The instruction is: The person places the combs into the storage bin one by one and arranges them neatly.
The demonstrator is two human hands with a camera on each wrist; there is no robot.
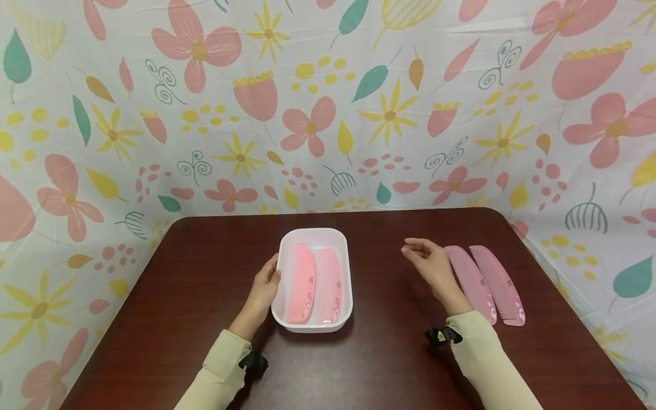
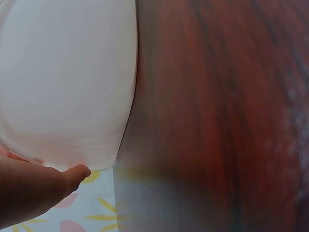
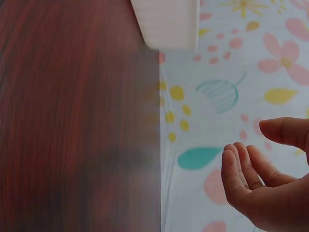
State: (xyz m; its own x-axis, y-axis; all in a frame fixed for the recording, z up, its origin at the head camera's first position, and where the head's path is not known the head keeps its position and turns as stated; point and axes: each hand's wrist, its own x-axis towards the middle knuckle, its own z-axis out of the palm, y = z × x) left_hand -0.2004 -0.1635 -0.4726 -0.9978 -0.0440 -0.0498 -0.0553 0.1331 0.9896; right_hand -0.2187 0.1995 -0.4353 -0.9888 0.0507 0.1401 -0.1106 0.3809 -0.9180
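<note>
A white plastic box (image 1: 314,232) stands on the table, holding two pink combs side by side, a left comb (image 1: 302,282) and a right comb (image 1: 328,285). My left hand (image 1: 263,289) grips the box at its left side, thumb near the rim. In the left wrist view that hand (image 2: 41,186) is against the white wall, its other fingers mostly hidden. Nothing is in my right hand (image 1: 429,266), raised right of the box with fingers loosely bent, thumb apart from them in the right wrist view. Just beyond it lie two more pink combs, a nearer comb (image 1: 474,282) and a farther comb (image 1: 499,285).
The dark reddish-brown table (image 1: 215,245) has rounded far corners. Behind it and along its sides hangs a white cloth (image 1: 318,74) printed with flowers and leaves. Dark bands with small devices sit on both wrists.
</note>
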